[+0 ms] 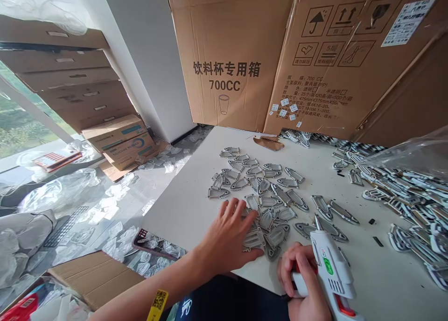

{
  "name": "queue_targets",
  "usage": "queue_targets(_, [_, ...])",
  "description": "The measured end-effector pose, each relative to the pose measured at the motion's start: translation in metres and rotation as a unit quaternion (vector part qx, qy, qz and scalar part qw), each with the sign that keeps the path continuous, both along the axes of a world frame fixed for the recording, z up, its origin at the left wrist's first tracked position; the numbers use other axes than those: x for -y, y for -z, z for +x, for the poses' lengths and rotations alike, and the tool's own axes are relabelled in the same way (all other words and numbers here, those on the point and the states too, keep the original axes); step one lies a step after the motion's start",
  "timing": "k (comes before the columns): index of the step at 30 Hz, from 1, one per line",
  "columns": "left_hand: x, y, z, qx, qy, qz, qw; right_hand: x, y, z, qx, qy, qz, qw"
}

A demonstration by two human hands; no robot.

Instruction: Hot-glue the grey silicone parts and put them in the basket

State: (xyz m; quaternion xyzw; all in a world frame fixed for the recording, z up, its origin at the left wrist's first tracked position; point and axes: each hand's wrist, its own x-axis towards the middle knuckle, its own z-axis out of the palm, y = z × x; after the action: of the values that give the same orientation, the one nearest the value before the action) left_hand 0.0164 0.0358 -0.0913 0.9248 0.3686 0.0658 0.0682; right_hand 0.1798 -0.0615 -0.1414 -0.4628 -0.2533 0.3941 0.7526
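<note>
Head view: grey slotted pieces (261, 195) lie scattered in a loose, flat pile on the white worktop (185, 209). The left hand (224, 239) is spread open, resting on the nearest pieces. The right hand (301, 276) is curled shut around a white glue gun (332, 269), its nozzle just beside the pile.

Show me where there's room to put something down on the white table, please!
Yes! White tabletop shows left of the gray cut-out pieces. More shows between the hot glue gun in the right hand and the black-and-white pieces. It's crowded under the left hand and around both piles.
</note>
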Motion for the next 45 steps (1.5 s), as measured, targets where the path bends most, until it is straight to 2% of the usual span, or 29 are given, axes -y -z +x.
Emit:
queue_targets(4, [0.002,-0.002,0.002,-0.044,-0.02,0.002,0.999,0.0,-0.002,0.0,0.003,-0.002,0.004,1.0])
queue_targets(8, [-0.002,-0.006,0.005,-0.075,0.013,-0.001,0.997,0.001,0.0,0.0,0.0,-0.002,0.004,1.0])
queue_targets(13, [-0.008,-0.003,0.003,-0.055,0.063,0.018,0.996,0.002,-0.001,0.0,0.001,-0.006,0.006,1.0])
queue_targets(18, [-0.001,0.0,0.007,-0.061,0.075,0.029,0.995,0.002,-0.001,0.001,0.007,-0.009,0.015,1.0])
queue_targets(26, [-0.004,0.014,0.001,0.06,0.076,0.001,0.995,0.006,0.022,0.012,0.017,-0.052,0.027,0.998])
queue_targets(31, [-0.007,0.019,0.002,0.103,0.039,0.008,0.994,0.007,0.025,0.012,0.014,-0.051,0.027,0.998])
queue_targets(37, [-0.02,0.02,-0.006,0.214,-0.083,-0.02,0.973,0.007,0.021,0.012,0.019,-0.052,0.026,0.998])
queue_targets(42, [-0.036,0.009,-0.025,0.281,-0.179,-0.058,0.941,0.007,0.019,0.011,0.02,-0.059,0.029,0.998])
queue_targets(45, [-0.038,-0.001,-0.036,0.28,-0.229,-0.079,0.929,0.006,0.018,0.01,0.025,-0.05,0.027,0.998])
